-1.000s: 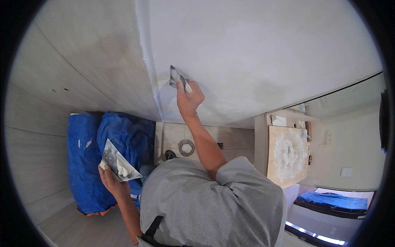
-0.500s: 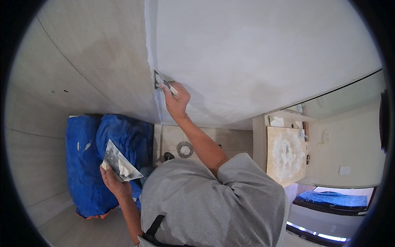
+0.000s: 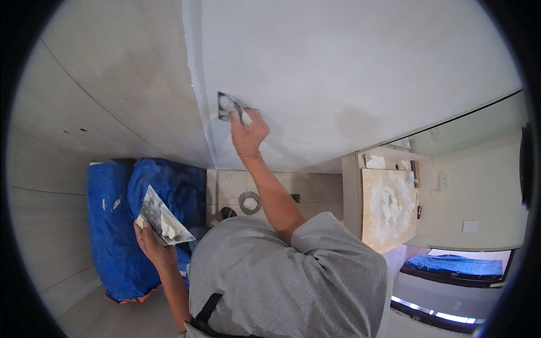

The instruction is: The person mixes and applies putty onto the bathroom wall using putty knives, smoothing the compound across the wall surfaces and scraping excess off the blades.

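My right hand (image 3: 249,132) is closed round the handle of a small putty knife (image 3: 225,106). Its dark blade, smeared with white, is held at the white wall (image 3: 349,62), a little right of the inner corner; I cannot tell whether it touches. A strip of white filler (image 3: 194,73) runs down that corner, where the beige panelled wall (image 3: 112,73) meets the white one. Lower left, my left hand (image 3: 153,245) grips a wide filling knife (image 3: 163,218) by its handle edge. A lump of white putty (image 3: 171,225) lies on its broad metal blade.
Blue tarpaulin (image 3: 112,225) covers bulky items at the left. A roll of tape (image 3: 249,203) lies on the tiled floor (image 3: 282,183) beyond my body. To the right, a board (image 3: 389,208) smeared with white powder sits by a cabinet side (image 3: 350,197).
My right hand and its putty knife have shifted right, off the corner and onto the white wall. The left hand still holds the loaded filling knife, nearly unmoved.
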Demonstrator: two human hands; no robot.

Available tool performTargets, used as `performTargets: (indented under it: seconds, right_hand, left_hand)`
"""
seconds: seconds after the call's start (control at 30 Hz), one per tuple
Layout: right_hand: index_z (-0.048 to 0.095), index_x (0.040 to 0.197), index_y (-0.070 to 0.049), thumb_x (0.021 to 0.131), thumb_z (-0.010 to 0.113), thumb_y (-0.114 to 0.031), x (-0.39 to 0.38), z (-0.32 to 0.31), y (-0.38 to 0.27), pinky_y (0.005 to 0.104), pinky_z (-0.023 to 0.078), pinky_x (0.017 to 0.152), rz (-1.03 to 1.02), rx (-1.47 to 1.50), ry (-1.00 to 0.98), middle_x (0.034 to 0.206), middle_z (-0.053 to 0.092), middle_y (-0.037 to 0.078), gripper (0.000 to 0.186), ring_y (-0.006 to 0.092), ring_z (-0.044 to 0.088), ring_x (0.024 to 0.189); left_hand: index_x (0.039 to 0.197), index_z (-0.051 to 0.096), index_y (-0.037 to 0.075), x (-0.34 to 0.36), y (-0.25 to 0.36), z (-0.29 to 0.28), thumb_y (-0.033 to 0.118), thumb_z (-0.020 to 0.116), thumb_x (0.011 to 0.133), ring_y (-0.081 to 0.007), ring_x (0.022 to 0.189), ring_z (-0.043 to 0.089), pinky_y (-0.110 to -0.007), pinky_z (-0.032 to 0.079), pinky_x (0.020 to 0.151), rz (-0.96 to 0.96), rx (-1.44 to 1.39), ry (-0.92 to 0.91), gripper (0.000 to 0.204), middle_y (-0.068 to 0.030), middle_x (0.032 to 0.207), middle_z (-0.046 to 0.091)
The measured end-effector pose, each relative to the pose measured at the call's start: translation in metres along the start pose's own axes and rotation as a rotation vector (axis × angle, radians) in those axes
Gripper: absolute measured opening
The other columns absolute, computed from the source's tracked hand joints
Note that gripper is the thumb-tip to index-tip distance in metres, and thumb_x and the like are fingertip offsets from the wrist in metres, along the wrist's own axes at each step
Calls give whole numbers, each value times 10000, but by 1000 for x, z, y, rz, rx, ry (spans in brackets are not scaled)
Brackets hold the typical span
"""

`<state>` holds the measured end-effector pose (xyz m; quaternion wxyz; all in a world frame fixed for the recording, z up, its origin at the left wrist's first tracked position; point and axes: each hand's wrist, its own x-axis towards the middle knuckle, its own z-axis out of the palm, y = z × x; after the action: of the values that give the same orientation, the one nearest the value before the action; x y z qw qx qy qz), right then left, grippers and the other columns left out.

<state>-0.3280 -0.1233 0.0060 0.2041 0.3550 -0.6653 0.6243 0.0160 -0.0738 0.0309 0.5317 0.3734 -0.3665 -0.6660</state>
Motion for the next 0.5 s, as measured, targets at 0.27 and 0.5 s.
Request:
performTargets:
  seconds: [0.27,0.5]
  right_hand:
    - [663,776,25,851,819,-112,-12,-43,22,306,450,581,243,90,71,677,624,87,220,132,549,615]
    - [667,796,34,863,792,-76,-10,-12,-10,314,436,600,72,234,-134,715,623,90,179,166,549,647]
  left_hand:
    - [1287,540,15,3,-4,-7,202,515,1041,-200,1019,675,-341,559,876,-10,-16,6,310,-99,1149,644]
    - [1282,536,18,0,-5,-4,210,493,1049,-203,1023,676,-343,560,880,-13,-21,28,305,-102,1153,645]
